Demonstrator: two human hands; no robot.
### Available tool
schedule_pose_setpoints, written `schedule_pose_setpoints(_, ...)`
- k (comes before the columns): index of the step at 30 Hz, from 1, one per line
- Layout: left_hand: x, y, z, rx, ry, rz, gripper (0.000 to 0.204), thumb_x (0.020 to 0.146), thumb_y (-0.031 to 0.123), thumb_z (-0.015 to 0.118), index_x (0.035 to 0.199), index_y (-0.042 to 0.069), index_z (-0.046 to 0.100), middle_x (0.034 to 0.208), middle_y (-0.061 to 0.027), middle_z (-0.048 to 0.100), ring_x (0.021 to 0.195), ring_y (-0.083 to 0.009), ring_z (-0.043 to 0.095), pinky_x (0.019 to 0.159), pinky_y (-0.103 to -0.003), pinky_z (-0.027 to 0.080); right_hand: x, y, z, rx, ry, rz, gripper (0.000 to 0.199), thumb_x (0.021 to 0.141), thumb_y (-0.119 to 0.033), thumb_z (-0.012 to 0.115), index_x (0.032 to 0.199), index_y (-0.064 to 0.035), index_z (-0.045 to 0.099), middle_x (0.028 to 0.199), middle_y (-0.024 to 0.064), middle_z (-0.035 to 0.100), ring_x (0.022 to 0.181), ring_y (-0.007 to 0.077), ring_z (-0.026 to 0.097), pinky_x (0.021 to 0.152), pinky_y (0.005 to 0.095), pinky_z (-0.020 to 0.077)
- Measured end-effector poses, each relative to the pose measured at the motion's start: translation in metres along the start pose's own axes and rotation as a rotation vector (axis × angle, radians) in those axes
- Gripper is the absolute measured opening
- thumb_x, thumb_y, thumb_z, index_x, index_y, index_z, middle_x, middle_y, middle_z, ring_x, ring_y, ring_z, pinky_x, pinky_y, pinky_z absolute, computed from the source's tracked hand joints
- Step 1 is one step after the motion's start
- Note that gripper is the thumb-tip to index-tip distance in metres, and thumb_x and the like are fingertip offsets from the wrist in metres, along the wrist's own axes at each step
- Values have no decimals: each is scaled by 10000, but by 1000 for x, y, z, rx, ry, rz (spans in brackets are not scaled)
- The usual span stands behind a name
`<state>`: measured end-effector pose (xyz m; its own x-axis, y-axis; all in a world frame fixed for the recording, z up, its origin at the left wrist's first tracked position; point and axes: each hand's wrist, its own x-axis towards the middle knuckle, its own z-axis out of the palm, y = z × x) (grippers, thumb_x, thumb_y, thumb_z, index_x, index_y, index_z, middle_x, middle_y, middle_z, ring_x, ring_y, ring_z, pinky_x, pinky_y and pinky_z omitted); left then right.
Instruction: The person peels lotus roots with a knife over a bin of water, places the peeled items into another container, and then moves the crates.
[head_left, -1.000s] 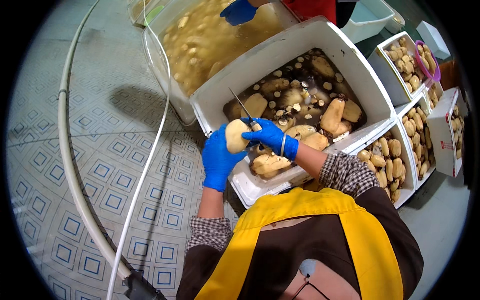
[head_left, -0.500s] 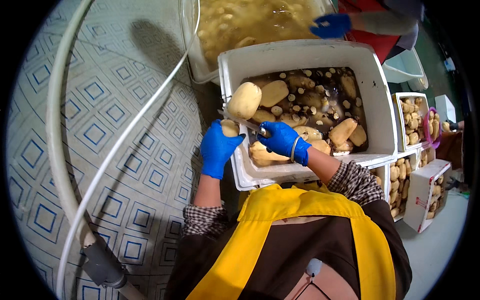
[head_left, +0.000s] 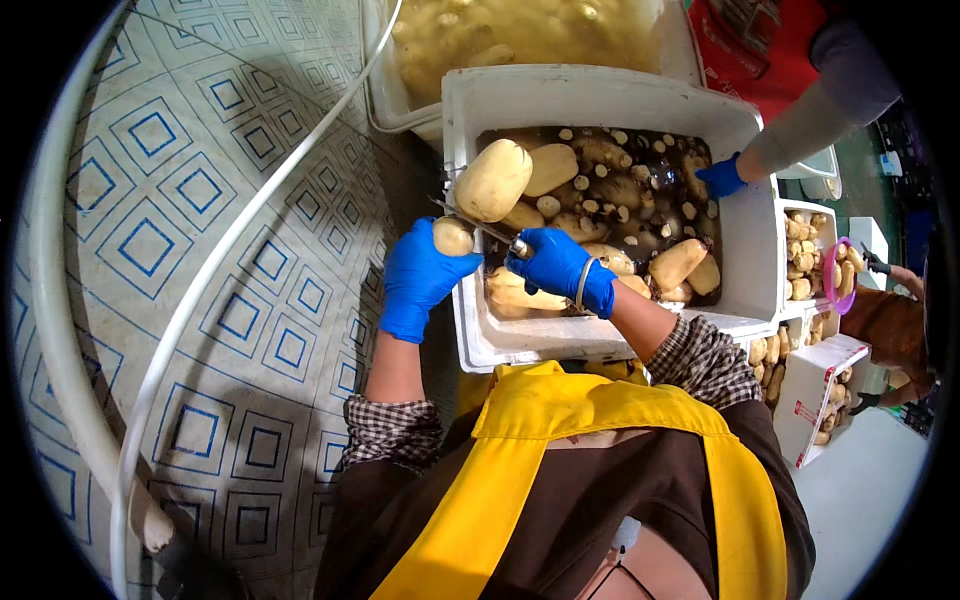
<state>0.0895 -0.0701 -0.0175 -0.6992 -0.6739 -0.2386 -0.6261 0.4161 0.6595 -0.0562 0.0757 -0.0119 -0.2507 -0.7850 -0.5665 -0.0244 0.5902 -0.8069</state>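
Note:
My left hand [head_left: 415, 275], in a blue glove, holds a small pale cut-off end of a root [head_left: 452, 237] just outside the left wall of a white tub [head_left: 600, 92]. In my right hand [head_left: 560, 268], also gloved in blue, is a knife [head_left: 478, 224] whose blade points left toward that small piece. A large pale peeled root section [head_left: 492, 180] sits just above the blade at the tub's left rim; whether it rests on the pile or is in the air I cannot tell. The tub holds several peeled roots and small round pieces in dark water.
A co-worker's blue-gloved hand [head_left: 720, 177] reaches into the tub from the right. Beyond it stands a second tub [head_left: 520, 30] of cloudy water with roots. White boxes of roots [head_left: 805, 262] line the right. A thin hose [head_left: 230, 265] and a thick white pipe [head_left: 50, 300] cross the tiled floor.
The root in my left hand has been cut: the large section has come away toward the tub, and only the small end stays in my left hand. The co-worker's hand has come to the tub's right side.

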Motion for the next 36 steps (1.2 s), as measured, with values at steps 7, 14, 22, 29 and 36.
schedule_pose_setpoints(7, -3, -10, 1, -104, -31, 40, 562, 576, 324, 816, 969, 5, 572, 901, -205, 648, 829, -349, 639, 704, -408, 519, 27, 4, 0, -166, -126, 115, 157, 793, -95, 601, 871, 38, 626, 711, 132, 647, 555, 180, 642, 518, 302, 502)
schedule_pose_setpoints(14, -8, 2, 1, 69, 60, 67, 579, 591, 300, 811, 1012, 20, 529, 928, -196, 635, 844, -371, 624, 698, -435, 514, 38, 3, -5, -404, -248, 141, 129, 754, -129, 619, 721, -32, 698, 611, 108, 638, 460, 168, 557, 423, 294, 425)
schedule_pose_setpoints(22, -16, -1, 18, 32, 258, 199, 523, 618, 232, 806, 1035, 52, 548, 958, -139, 627, 858, -288, 623, 740, -395, 500, 43, 33, 6, -390, -295, 112, 150, 753, -191, 640, 708, -56, 688, 589, 87, 605, 451, 176, 531, 412, 304, 412)
schedule_pose_setpoints(29, -22, 5, 4, -654, 82, 101, 653, 603, 81, 829, 1168, 31, 507, 1097, -77, 571, 981, -194, 565, 856, -326, 484, 3, 58, 30, 147, 188, -360, 189, 816, -240, 636, 890, -66, 639, 732, 139, 636, 620, 246, 615, 588, 323, 487)
schedule_pose_setpoints(36, -18, 51, 1, -790, -223, 50, 605, 652, -77, 712, 1205, 27, 492, 1049, -112, 602, 939, -214, 616, 777, -302, 531, -42, 6, -9, -409, 447, -465, 127, 765, -137, 629, 889, -127, 648, 772, 156, 632, 719, 361, 609, 603, 394, 489)
